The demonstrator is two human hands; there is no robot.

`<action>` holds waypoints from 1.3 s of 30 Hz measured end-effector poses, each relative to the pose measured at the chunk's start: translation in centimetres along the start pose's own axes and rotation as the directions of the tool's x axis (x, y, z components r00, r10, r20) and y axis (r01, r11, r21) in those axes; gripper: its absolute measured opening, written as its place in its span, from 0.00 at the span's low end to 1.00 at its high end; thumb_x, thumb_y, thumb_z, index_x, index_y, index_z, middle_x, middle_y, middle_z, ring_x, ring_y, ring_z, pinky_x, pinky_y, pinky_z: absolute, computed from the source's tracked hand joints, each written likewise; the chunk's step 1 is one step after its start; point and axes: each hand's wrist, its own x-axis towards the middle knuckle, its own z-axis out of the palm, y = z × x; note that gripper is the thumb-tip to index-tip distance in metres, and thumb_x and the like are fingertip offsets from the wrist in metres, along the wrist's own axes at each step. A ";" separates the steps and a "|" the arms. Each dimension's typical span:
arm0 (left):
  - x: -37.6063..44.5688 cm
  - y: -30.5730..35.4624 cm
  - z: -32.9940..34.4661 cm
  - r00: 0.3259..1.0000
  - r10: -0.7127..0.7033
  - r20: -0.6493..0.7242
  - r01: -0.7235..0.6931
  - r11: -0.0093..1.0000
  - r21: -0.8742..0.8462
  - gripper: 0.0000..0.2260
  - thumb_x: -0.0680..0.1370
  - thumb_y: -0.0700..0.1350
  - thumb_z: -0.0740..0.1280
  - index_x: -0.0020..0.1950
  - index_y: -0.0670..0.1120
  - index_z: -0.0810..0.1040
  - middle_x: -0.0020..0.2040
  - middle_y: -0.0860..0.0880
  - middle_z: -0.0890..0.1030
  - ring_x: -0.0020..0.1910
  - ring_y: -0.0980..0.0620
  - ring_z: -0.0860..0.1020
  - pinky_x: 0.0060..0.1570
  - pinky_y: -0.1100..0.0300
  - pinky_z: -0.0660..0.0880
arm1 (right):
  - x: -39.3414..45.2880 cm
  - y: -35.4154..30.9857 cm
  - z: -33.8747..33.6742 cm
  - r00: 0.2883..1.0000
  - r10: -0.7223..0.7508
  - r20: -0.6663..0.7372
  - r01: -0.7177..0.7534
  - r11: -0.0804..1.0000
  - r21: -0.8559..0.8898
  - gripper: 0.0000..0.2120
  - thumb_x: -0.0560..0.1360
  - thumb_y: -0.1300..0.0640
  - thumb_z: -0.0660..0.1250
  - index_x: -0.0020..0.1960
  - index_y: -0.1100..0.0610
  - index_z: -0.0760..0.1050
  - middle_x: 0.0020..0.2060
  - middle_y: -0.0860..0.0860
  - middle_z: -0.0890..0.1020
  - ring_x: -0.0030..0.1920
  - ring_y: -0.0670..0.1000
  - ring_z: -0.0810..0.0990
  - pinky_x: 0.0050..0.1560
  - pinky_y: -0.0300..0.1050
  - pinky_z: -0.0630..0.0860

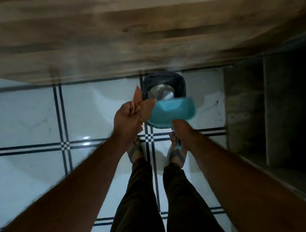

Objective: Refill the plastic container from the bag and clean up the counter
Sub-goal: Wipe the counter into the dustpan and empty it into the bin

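Scraps and dustpan held over a floor bin.
Left hand [127,119] grips crumpled brown paper [143,105]; right hand [182,134] grips a teal dustpan [170,111] at three o'clock of it, both above a dark bin [164,87] on the tiled floor [29,117].

Crumpled tan bag [143,108] above dark bin [164,86]

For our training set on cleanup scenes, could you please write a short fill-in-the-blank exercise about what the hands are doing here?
1. The right hand holds a dustpan coloured ____.
2. The left hand grips crumpled ____ scraps.
3. Both are held over a dark ____ standing on the floor.
4. The floor is covered in white ____ with dark lines.

Missing words: teal; brown; bin; tiles
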 end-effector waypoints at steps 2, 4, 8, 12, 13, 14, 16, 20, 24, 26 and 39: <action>0.5 -0.8 -0.8 1.000 0.002 -0.008 -0.002 1.000 0.010 0.25 0.75 0.60 0.80 0.55 0.39 0.82 0.38 0.44 0.78 0.32 0.49 0.73 0.29 0.57 0.72 | 0.3 0.0 0.2 1.000 0.005 -0.011 -0.006 1.000 -0.007 0.16 0.82 0.56 0.55 0.37 0.60 0.65 0.18 0.53 0.65 0.15 0.50 0.62 0.21 0.35 0.59; 1.1 -1.6 -1.7 0.999 0.016 -0.031 -0.015 0.999 0.030 0.17 0.79 0.52 0.77 0.56 0.39 0.81 0.40 0.38 0.81 0.34 0.46 0.77 0.31 0.55 0.75 | 0.6 0.3 0.1 0.999 -0.035 -0.024 0.034 0.998 -0.054 0.19 0.84 0.58 0.55 0.34 0.58 0.64 0.24 0.54 0.68 0.19 0.50 0.66 0.22 0.40 0.63; 2.7 -2.5 -2.6 0.999 0.002 -0.032 0.001 0.996 0.094 0.08 0.81 0.45 0.73 0.56 0.42 0.83 0.48 0.34 0.83 0.38 0.45 0.79 0.35 0.54 0.78 | 0.9 0.8 -0.5 0.996 -0.091 -0.022 0.089 0.991 -0.098 0.16 0.83 0.62 0.54 0.37 0.53 0.64 0.33 0.52 0.69 0.29 0.49 0.68 0.19 0.38 0.69; 3.6 -2.8 -2.7 1.000 0.012 -0.016 -0.010 0.992 0.125 0.08 0.80 0.41 0.71 0.59 0.45 0.83 0.50 0.39 0.85 0.41 0.46 0.80 0.34 0.54 0.79 | 1.3 2.0 0.1 1.000 0.024 0.007 -0.025 0.996 0.082 0.09 0.79 0.60 0.53 0.41 0.57 0.65 0.26 0.52 0.65 0.19 0.47 0.61 0.22 0.33 0.59; 3.5 -2.8 -2.6 1.000 0.018 -0.012 -0.016 0.993 0.114 0.10 0.79 0.39 0.71 0.60 0.45 0.82 0.52 0.39 0.86 0.41 0.47 0.80 0.34 0.55 0.78 | 1.4 2.2 0.2 1.000 0.020 0.009 -0.021 0.996 0.083 0.09 0.80 0.59 0.53 0.41 0.57 0.65 0.26 0.52 0.64 0.18 0.47 0.61 0.23 0.32 0.59; 3.4 -2.9 -2.5 1.000 0.027 0.000 -0.027 0.995 0.095 0.10 0.79 0.39 0.71 0.60 0.44 0.82 0.52 0.39 0.85 0.42 0.48 0.79 0.33 0.56 0.76 | 1.5 2.3 0.3 0.999 0.029 0.021 -0.031 0.993 0.112 0.10 0.80 0.59 0.53 0.40 0.57 0.64 0.26 0.52 0.64 0.18 0.47 0.60 0.23 0.31 0.59; 2.9 -2.8 -2.1 0.998 0.045 0.037 -0.047 0.998 0.040 0.10 0.80 0.43 0.74 0.60 0.42 0.83 0.45 0.43 0.82 0.40 0.51 0.77 0.32 0.58 0.74 | 1.5 2.2 0.6 0.998 0.061 0.017 -0.064 0.976 0.206 0.10 0.79 0.61 0.53 0.38 0.57 0.63 0.27 0.52 0.63 0.17 0.46 0.60 0.21 0.31 0.60; 2.3 -3.3 -1.5 0.999 0.037 -0.016 -0.037 0.999 -0.011 0.17 0.78 0.54 0.78 0.58 0.44 0.84 0.45 0.41 0.82 0.38 0.49 0.76 0.36 0.55 0.75 | 1.7 2.5 1.6 0.993 0.111 0.041 -0.118 0.965 0.234 0.13 0.80 0.59 0.54 0.37 0.55 0.60 0.28 0.52 0.62 0.17 0.47 0.59 0.20 0.31 0.58; 2.5 -4.5 -1.1 1.000 0.031 -0.001 -0.031 0.999 -0.036 0.15 0.78 0.54 0.79 0.55 0.44 0.84 0.43 0.46 0.81 0.39 0.48 0.77 0.36 0.56 0.76 | 3.6 4.6 1.8 0.998 -0.008 0.056 -0.009 0.957 0.291 0.17 0.84 0.49 0.67 0.40 0.55 0.68 0.25 0.50 0.65 0.19 0.46 0.61 0.23 0.35 0.59; 2.6 -4.9 -0.8 0.998 0.044 0.042 -0.042 0.998 -0.047 0.17 0.76 0.57 0.81 0.50 0.46 0.82 0.44 0.51 0.81 0.40 0.56 0.79 0.39 0.60 0.78 | 5.4 5.9 2.2 0.995 -0.096 0.009 0.091 0.966 0.243 0.15 0.79 0.49 0.76 0.42 0.54 0.73 0.25 0.49 0.65 0.21 0.47 0.62 0.24 0.36 0.60; 7.0 -9.8 -0.8 1.000 0.022 0.021 -0.023 0.998 0.065 0.09 0.81 0.45 0.76 0.62 0.48 0.86 0.56 0.49 0.89 0.56 0.50 0.88 0.53 0.56 0.87 | 16.3 9.5 3.4 0.968 -0.251 -0.027 0.250 0.968 -0.034 0.15 0.82 0.48 0.72 0.42 0.53 0.73 0.31 0.49 0.73 0.32 0.48 0.69 0.34 0.44 0.66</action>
